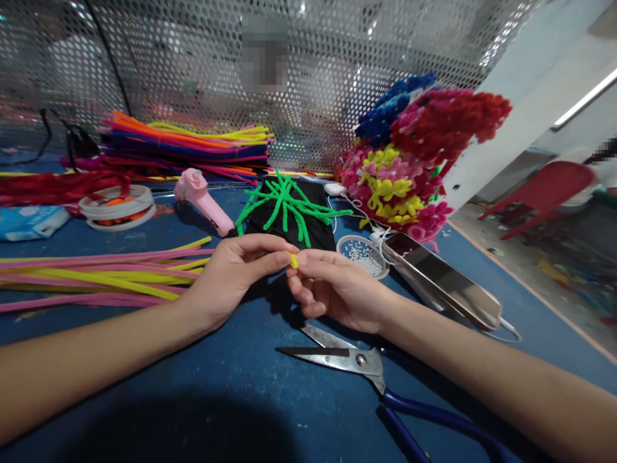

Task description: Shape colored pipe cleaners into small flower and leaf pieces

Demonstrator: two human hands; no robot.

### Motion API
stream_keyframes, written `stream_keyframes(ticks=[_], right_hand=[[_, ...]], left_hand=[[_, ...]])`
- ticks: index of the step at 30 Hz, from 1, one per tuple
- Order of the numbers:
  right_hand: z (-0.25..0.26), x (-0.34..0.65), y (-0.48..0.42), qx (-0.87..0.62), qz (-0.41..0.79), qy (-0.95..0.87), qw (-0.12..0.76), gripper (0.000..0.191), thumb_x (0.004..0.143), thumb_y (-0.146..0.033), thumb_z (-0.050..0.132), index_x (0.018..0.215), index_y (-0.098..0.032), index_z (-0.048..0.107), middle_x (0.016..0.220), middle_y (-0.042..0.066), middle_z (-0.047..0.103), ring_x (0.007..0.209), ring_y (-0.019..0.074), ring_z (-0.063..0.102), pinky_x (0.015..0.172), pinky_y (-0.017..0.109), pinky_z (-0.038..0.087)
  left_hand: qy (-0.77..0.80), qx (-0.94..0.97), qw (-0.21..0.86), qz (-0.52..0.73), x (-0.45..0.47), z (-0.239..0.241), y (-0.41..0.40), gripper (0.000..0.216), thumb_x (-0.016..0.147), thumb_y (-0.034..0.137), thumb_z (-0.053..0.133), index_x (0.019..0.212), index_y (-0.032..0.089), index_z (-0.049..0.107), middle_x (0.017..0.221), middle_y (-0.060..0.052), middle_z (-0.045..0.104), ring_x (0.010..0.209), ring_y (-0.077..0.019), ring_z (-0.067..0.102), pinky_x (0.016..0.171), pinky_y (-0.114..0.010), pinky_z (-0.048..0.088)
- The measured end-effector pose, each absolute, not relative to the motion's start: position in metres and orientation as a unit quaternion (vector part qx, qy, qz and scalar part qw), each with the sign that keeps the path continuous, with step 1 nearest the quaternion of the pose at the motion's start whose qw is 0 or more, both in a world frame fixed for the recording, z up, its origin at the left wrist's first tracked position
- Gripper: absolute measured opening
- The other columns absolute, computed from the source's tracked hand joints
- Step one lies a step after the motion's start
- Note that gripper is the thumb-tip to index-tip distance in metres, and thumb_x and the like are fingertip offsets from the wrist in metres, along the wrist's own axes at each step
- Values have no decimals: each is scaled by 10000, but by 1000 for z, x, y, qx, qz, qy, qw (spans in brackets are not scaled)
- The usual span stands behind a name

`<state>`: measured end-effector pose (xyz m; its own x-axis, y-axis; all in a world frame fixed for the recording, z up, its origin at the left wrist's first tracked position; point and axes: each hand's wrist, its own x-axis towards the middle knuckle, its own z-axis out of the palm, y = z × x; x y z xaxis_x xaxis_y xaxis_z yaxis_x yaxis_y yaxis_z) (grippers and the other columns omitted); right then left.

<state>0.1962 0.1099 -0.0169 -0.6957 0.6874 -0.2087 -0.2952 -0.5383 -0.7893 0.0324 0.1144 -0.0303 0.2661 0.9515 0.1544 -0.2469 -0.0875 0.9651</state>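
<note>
Pinched between my left hand (pixel 241 273) and my right hand (pixel 332 283) is a small yellow piece of pipe cleaner (pixel 294 260), mostly covered by the fingertips. Both hands meet above the middle of the blue table. Just beyond them, green pipe cleaner stems (pixel 284 204) lie spread over a black pad (pixel 318 239). Scissors (pixel 359 360) with blue handles rest with blades parted, below my right hand. A round dish of small white beads (pixel 364 257) stands right of the fingers. Yellow and pink pipe cleaners (pixel 106 276) lie beside my left forearm.
A pink glue gun (pixel 205 202) and a white ribbon spool (pixel 117 207) are at the back left. Bundled pipe cleaners (pixel 187 151) lie against a perforated metal panel (pixel 308 77). Fuzzy flowers (pixel 400 161) pile up at the back right. A phone (pixel 443 280) with a cable lies at right.
</note>
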Motion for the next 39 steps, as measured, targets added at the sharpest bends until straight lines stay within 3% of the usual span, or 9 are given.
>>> stream_keyframes(ticks=[5,10,18,24,28,31,34,37,39], right_hand=[[-18,198,114,-297,798,-407,331,95,761,-171,579,681,-119,584,531,-29,547,403,4,363,363,112,251],[-17,197,111,-324,753,-449,355,118,733,-239,609,686,-132,595,524,-36,539,398,11,348,383,143,251],[-18,199,111,-351,651,-549,391,160,741,-297,602,705,-142,615,555,-36,543,434,23,398,394,155,267],[-16,199,109,-383,587,-612,367,157,772,-270,545,696,-143,596,532,-42,522,421,32,398,396,164,294],[-12,198,104,-411,396,-734,369,150,789,-194,501,673,-146,582,537,-37,528,469,50,439,433,175,319],[-9,201,102,-366,128,-850,356,182,791,-148,485,624,-148,557,539,-26,511,493,60,420,463,201,306],[-3,205,101,-228,-121,-927,271,239,822,-139,442,607,-154,546,531,-9,484,502,86,385,458,247,250],[4,207,102,-137,-200,-943,227,274,854,-145,398,615,-156,531,547,-2,474,522,100,375,462,268,216],[8,207,102,-187,-140,-938,257,269,851,-154,388,610,-155,506,559,-8,464,538,93,374,482,256,233]], left_hand=[[376,624,467,502,29,-22,112,87,688,250,666,755,198,685,796,-13,673,751,-145,593,711,-246,450],[398,677,360,504,27,-14,106,50,710,235,641,743,207,666,803,-7,662,766,-153,586,723,-244,434],[402,674,390,482,28,-14,109,107,732,261,623,823,211,647,767,8,652,692,-131,586,634,-215,445],[409,724,328,449,26,-13,109,79,692,252,660,758,212,677,748,7,661,676,-130,567,625,-213,418],[420,691,385,446,29,-10,108,91,679,245,666,744,185,646,707,4,640,635,-119,557,572,-208,419],[448,619,486,423,32,-6,107,180,629,229,695,728,163,560,631,17,594,578,-102,545,522,-194,411],[479,522,599,374,33,-3,106,279,604,220,692,745,183,455,564,43,552,522,-95,536,463,-177,390],[487,478,659,317,32,1,106,291,613,229,674,745,198,417,550,47,538,509,-111,549,458,-201,412],[475,552,606,322,30,4,107,224,664,278,640,751,195,452,584,29,559,542,-127,569,503,-236,444]])
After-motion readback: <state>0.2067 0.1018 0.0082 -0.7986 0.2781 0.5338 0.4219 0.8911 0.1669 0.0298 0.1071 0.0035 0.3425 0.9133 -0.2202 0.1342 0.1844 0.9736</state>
